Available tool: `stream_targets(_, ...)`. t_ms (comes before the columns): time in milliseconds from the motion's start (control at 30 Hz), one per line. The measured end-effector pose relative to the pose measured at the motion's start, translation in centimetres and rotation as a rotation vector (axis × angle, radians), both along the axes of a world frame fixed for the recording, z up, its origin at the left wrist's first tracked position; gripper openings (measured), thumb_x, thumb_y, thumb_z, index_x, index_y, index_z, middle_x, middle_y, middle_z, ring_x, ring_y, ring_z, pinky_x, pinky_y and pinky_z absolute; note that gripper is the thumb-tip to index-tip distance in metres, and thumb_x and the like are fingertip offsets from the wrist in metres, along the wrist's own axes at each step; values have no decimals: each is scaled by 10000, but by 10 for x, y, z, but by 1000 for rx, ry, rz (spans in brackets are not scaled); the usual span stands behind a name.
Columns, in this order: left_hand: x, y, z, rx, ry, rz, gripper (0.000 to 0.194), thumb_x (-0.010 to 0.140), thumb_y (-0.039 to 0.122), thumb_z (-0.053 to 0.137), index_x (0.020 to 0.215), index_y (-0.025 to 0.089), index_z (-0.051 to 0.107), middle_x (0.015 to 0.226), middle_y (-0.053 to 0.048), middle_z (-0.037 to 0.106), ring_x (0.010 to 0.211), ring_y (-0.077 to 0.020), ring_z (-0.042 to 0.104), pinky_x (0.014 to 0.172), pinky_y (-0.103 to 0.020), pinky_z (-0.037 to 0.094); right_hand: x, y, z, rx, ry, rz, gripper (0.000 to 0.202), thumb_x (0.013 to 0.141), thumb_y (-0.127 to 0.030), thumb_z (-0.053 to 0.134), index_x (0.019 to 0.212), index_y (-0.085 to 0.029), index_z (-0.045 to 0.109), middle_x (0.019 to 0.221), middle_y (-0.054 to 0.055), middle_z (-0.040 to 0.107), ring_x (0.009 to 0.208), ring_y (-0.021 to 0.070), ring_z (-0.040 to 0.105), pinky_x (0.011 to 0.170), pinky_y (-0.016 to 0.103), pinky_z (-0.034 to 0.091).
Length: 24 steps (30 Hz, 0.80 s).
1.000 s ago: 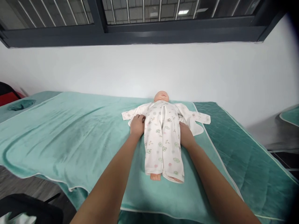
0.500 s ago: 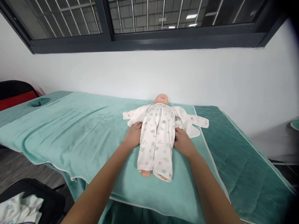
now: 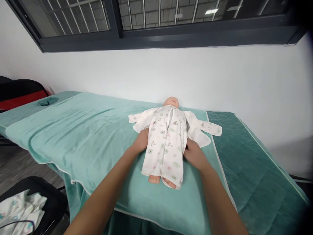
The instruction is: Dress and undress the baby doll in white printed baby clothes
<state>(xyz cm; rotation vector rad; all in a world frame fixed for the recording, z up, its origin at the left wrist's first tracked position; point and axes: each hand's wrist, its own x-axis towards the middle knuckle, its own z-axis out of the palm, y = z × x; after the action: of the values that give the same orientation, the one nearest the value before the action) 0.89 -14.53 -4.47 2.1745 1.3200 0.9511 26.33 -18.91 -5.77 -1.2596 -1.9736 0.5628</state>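
Observation:
A baby doll [image 3: 171, 101] lies on its back on the bed, head toward the wall, its bare feet showing at the near end. White printed baby pants [image 3: 162, 153] cover its body and legs. Beneath them, a white baby shirt [image 3: 199, 132] spreads out on both sides with its sleeves stretched outward. My left hand [image 3: 141, 141] is closed at the left edge of the pants, its fingertips hidden by the fabric. On the opposite edge, my right hand [image 3: 195, 154] holds the pants with curled fingers, partly tucked underneath.
A light green cover [image 3: 80, 130] lies over the bed, with a darker green quilted part [image 3: 254, 163] to the right. At lower left stands a black chair [image 3: 55, 200] bearing folded white cloths [image 3: 22, 212]. A wall with a barred window runs behind.
Both hands have slipped further under the edges of the pants, and the fabric looks spread slightly wider. The view has shifted a little; the doll stays in place.

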Motion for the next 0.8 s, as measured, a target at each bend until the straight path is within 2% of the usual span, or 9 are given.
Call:
stream_targets(67, 1, 1, -4, -11, -27, -10, 280, 867, 277, 531, 1062, 189, 712, 1160, -80, 722, 1041, -294, 653, 885, -406, 531, 3, -3, 0, -27, 48, 12, 332, 824, -142, 505, 1087, -212, 694, 1095, 57, 709, 1016, 247, 636, 865, 330, 474)
stream_targets(167, -1, 1, -11, 21, -20, -71, 295, 882, 297, 519, 1081, 185, 706, 1210, -92, 695, 1066, -295, 642, 905, -418, 519, 4, -3, -2, -47, 10, -13, 299, 804, -144, 506, 1006, -210, 717, 1056, 65, 707, 1025, 265, 631, 883, 350, 466)
stream_targets(267, -4, 0, -16, 81, 53, -91, 349, 897, 336, 517, 1182, 199, 665, 1309, -113, 634, 1127, -298, 607, 960, -427, 490, 4, -1, -6, -40, 3, -26, 298, 810, -156, 503, 1004, -222, 719, 1089, 65, 696, 1053, 265, 622, 888, 350, 463)
stream_targets(333, -5, -2, -16, 104, 146, -95, 343, 881, 352, 546, 1172, 212, 662, 1274, -114, 645, 1127, -304, 594, 968, -428, 478, 5, 0, -8, -30, 9, -42, 297, 815, -154, 492, 994, -224, 719, 1084, 61, 696, 1038, 256, 626, 873, 341, 465)
stream_targets(533, -4, -9, -14, 127, 411, 20, 190, 884, 317, 532, 946, 199, 668, 1036, -118, 678, 1013, -295, 587, 898, -422, 467, 6, -3, -13, -16, -53, -87, 280, 834, -145, 456, 964, -205, 697, 1038, 69, 709, 1012, 248, 631, 853, 326, 464)
stream_targets(800, 3, -16, -7, 138, 635, 140, 181, 898, 217, 494, 943, 169, 663, 1000, -138, 673, 1000, -286, 595, 842, -389, 443, 3, -4, -12, -46, -45, -83, 255, 885, -208, 444, 1000, -200, 671, 1061, 83, 712, 1037, 264, 637, 880, 343, 459)
